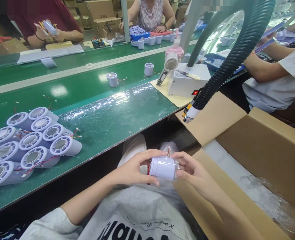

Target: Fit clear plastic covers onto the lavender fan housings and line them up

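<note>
Above my lap I hold a lavender cylindrical housing [162, 168] on its side. My left hand [136, 168] closes around its left end, thumb below and fingers over the top. At the other end, the fingers of my right hand [191, 166] grip it where a clear plastic piece [177, 164] shows around the rim. A short wire with a white plug [168, 151] sticks up behind the housing. On the green bench to the left lies a cluster of similar lavender housings [59, 145], with round grey discs in their ends and thin red wires.
An open cardboard box [262, 153] with clear plastic pieces [270, 196] stands at my right. A black flexible hose [227, 63] hangs over it. A white box-shaped base [189, 80] and two more housings [112, 80] stand on the bench. Co-workers sit opposite and to the right.
</note>
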A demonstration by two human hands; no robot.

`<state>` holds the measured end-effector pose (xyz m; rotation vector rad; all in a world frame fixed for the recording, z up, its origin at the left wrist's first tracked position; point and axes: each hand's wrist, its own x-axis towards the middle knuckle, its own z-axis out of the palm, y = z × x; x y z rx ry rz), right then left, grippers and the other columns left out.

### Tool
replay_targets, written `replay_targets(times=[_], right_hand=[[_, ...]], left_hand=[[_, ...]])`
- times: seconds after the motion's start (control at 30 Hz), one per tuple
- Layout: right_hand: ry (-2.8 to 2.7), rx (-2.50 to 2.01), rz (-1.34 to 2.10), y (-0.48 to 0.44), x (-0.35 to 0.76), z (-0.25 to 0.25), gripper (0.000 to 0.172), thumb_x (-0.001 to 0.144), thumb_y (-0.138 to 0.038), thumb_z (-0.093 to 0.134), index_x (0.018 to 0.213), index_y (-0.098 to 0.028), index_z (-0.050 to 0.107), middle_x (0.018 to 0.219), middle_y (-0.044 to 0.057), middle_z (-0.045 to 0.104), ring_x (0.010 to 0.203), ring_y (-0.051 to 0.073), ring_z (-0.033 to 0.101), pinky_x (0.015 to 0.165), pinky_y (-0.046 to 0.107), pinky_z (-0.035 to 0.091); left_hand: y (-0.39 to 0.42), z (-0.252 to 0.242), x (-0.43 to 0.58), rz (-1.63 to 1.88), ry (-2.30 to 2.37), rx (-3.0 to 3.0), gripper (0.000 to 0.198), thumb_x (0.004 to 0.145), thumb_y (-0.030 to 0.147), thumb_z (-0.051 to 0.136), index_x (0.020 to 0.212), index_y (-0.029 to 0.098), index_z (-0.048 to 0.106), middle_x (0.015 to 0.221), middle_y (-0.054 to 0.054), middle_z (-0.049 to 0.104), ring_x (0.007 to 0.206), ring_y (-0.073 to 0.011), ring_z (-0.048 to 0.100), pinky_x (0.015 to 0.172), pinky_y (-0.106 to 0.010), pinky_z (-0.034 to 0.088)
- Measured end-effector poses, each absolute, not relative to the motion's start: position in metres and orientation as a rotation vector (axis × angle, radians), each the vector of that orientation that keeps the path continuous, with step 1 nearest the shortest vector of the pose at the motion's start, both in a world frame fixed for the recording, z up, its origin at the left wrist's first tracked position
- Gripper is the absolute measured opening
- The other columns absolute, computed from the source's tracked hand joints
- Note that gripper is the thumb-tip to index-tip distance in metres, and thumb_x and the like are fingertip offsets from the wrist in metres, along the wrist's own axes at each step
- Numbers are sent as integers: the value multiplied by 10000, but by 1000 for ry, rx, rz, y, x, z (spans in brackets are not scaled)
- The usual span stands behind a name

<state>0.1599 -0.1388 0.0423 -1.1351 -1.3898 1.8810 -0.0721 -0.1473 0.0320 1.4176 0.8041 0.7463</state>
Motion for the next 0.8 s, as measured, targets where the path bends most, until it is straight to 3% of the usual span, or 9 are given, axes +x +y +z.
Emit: replay_targets(times=[0.23, 0.37, 0.67, 0.8], right_hand=[[-1278, -1155, 1964, -138, 156, 40, 473, 782, -603, 687, 1001, -211, 538, 787, 1, 635, 691, 165, 629, 644, 288, 547], [-1199, -1154, 2042, -139, 154, 35, 487, 797, -651, 643, 948, -200, 536, 758, -8, 626, 627, 151, 646, 625, 301, 581], [-1026, -1253, 2135, -141, 143, 33, 646, 688, -809, 598, 809, -180, 512, 539, 9, 654, 417, 113, 606, 402, 154, 475], [-894, -1256, 2271, -143, 141, 32, 652, 729, -800, 561, 779, -150, 576, 575, 56, 678, 389, 102, 598, 361, 136, 460]], left_hand=[[-146, 33, -74, 732, 809, 1461, 719, 675, 277, 831, 1332, 296, 540, 1403, -81, 518, 1289, -271, 484, 1043, -387, 441], [-146, 33, -75, 731, 804, 1478, 719, 678, 267, 829, 1335, 296, 538, 1406, -79, 519, 1295, -271, 482, 1053, -395, 433], [-146, 29, -75, 773, 762, 1484, 717, 672, 236, 832, 1327, 314, 550, 1434, -75, 503, 1361, -280, 420, 1101, -418, 389], [-146, 23, -75, 813, 739, 1490, 729, 665, 230, 836, 1329, 312, 547, 1450, -81, 484, 1377, -279, 400, 1117, -434, 369]])
